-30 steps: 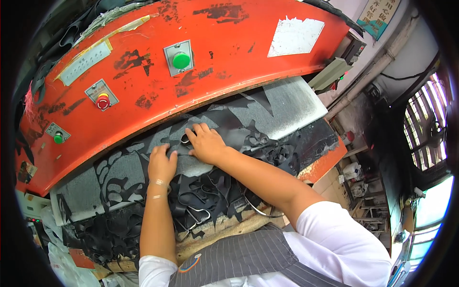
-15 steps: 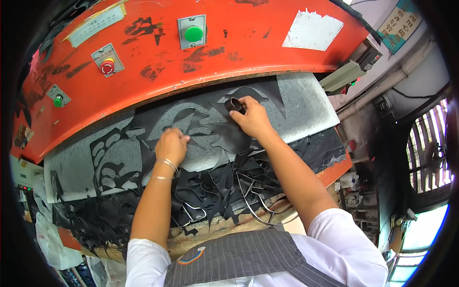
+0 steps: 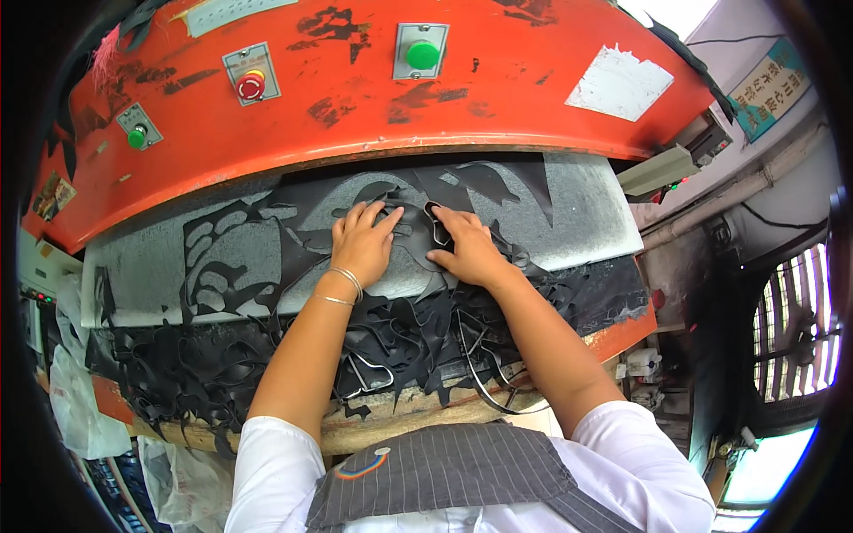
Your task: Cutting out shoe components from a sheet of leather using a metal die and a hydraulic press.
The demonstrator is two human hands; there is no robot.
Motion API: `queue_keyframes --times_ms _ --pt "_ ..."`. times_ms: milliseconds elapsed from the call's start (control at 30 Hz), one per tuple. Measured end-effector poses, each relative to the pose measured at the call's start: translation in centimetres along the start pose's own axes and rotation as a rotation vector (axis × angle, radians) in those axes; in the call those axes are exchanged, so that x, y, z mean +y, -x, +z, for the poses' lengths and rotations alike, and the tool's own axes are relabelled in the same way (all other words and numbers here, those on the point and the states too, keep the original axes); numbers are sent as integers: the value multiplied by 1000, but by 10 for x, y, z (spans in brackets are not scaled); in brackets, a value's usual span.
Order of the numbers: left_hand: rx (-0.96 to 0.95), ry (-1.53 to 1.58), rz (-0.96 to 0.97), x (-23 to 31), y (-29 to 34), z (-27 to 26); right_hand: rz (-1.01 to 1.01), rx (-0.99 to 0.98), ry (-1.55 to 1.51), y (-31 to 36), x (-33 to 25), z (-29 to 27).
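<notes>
A black sheet point(image 3: 267, 240) full of cut-out holes lies on the grey cutting board point(image 3: 586, 213) under the orange press head point(image 3: 515, 89). My left hand point(image 3: 360, 247), with thin bangles at the wrist, rests flat on the sheet with its fingers spread. Just to its right, my right hand point(image 3: 468, 250) has its fingers on a thin metal cutting die point(image 3: 434, 224) that sits on the sheet. The two hands are close together, with the die between them.
The press head carries a large green button point(image 3: 423, 55), a red button point(image 3: 251, 86) and a small green button point(image 3: 136, 138). Black offcuts and spare metal dies point(image 3: 366, 377) are piled on the front ledge. A fan grille point(image 3: 795, 329) stands at the right and plastic bags point(image 3: 80, 409) at lower left.
My right hand brought the die from the far right of the sheet toward the middle. My left hand moved up and right to meet it. The view tilted upward.
</notes>
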State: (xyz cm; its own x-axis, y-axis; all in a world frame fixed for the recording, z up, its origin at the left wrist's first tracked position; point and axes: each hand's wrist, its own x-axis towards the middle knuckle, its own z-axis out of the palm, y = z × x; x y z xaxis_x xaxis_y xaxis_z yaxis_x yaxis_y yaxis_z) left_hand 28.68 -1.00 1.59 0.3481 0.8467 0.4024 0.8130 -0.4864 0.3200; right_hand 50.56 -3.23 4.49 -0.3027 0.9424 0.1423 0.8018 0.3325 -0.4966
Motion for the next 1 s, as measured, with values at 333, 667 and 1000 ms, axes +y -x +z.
queue_keyframes --times_ms 333,667,1000 --pt "-57 -10 -44 -5 0 4 95 235 246 1 -33 27" --pt "-23 10 -37 -9 -1 10 24 145 240 5 -33 33" --pt "-9 223 -84 -24 1 -1 91 137 265 -2 -44 35"
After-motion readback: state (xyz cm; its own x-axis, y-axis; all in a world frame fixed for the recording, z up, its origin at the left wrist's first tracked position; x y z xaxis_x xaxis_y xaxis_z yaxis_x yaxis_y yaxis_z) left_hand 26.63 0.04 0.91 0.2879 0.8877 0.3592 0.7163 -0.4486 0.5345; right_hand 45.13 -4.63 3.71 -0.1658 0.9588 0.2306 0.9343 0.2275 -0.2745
